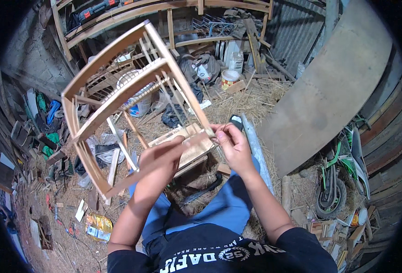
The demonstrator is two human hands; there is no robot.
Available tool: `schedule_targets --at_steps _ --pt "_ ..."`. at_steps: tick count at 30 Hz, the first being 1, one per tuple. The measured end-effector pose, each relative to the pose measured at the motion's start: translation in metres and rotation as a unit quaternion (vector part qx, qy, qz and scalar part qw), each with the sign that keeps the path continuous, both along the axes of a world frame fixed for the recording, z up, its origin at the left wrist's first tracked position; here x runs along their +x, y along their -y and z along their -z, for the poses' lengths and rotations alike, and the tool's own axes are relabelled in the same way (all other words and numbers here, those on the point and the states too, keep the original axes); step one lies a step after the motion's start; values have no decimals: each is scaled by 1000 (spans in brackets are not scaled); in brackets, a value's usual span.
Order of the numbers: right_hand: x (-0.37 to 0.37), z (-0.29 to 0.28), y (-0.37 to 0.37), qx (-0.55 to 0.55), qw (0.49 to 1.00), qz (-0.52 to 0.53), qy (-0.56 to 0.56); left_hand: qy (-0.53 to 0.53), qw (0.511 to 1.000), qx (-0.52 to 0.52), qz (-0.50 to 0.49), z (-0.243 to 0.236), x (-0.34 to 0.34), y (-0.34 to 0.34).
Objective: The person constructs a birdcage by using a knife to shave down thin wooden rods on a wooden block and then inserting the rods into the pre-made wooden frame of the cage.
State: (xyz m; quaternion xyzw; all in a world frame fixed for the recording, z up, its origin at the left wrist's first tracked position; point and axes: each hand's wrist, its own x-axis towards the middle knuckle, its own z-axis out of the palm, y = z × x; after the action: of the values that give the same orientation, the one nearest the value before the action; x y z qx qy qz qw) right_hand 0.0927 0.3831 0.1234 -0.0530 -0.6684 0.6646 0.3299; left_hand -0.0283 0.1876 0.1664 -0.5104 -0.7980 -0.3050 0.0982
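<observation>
A light wooden frame [130,86], with curved rails and thin pale rods strung across it, is tilted up in front of me. My left hand [160,159] is closed around its lower rail near the right end, partly hidden behind the blurred wood. My right hand [233,148] pinches a thin strand at that frame's lower right corner, fingertips close to the joint. Below both hands is a pale wooden board [194,152] on a low support, above my blue-trousered legs.
A large bent board [328,86] leans at right beside a green motorbike [340,168]. Behind the frame are a wooden rack [219,41], a bucket [230,79] and piled sacks [198,68]. Straw, offcuts and a yellow bag [98,225] litter the ground.
</observation>
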Motion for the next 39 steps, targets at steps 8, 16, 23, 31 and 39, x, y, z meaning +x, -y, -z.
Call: schedule_targets --at_steps 8,16,23,31,39 --pt "9 -14 17 28 994 43 -96 -14 1000 11 -19 -24 9 4" --pt "18 -25 26 53 991 61 -108 -113 993 6 32 -36 5 14" --pt "14 -21 24 33 992 46 -114 -123 991 -36 28 -35 -1 15" --pt "17 -23 28 27 992 56 -114 -78 995 64 22 -23 5 7" --pt "8 -2 21 7 995 57 -81 -191 981 11 13 -54 19 9"
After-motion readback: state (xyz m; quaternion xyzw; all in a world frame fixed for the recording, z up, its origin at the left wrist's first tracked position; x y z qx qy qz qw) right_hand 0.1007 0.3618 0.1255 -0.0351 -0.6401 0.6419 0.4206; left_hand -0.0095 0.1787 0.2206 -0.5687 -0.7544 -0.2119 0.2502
